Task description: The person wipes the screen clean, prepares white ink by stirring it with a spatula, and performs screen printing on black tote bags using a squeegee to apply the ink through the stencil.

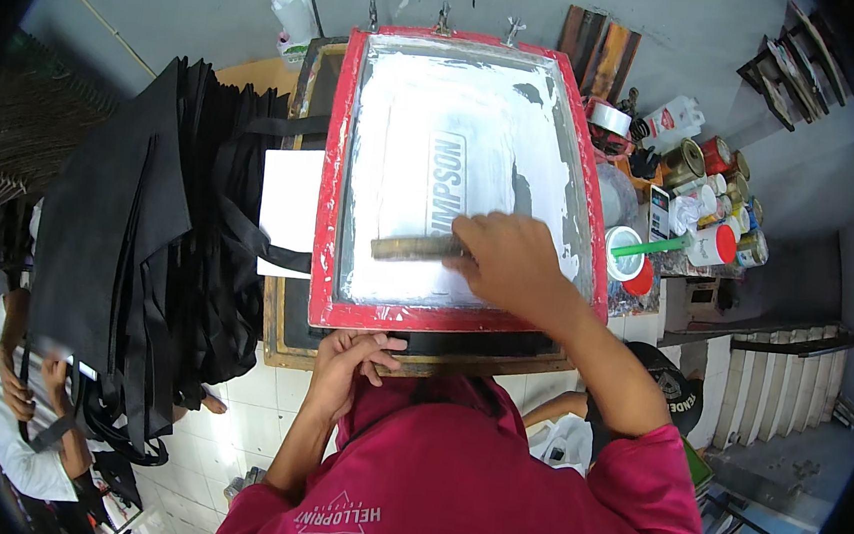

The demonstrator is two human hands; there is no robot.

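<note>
A printing screen with a red frame lies before me, its mesh smeared with white ink around a lettered stencil. My right hand is closed around a wooden squeegee, which lies across the lower half of the mesh. My left hand is just below the screen's near edge, by the rim of the wooden board underneath. Its fingers are slightly bent and apart, and I see nothing held in them. Black fabric shows between the red frame and the board's rim.
Black cloth bags hang in a thick stack at left, their straps reaching the board. Hinge clamps hold the screen's far edge. At right stand ink cans, a white tub and a green stick. Other people are nearby.
</note>
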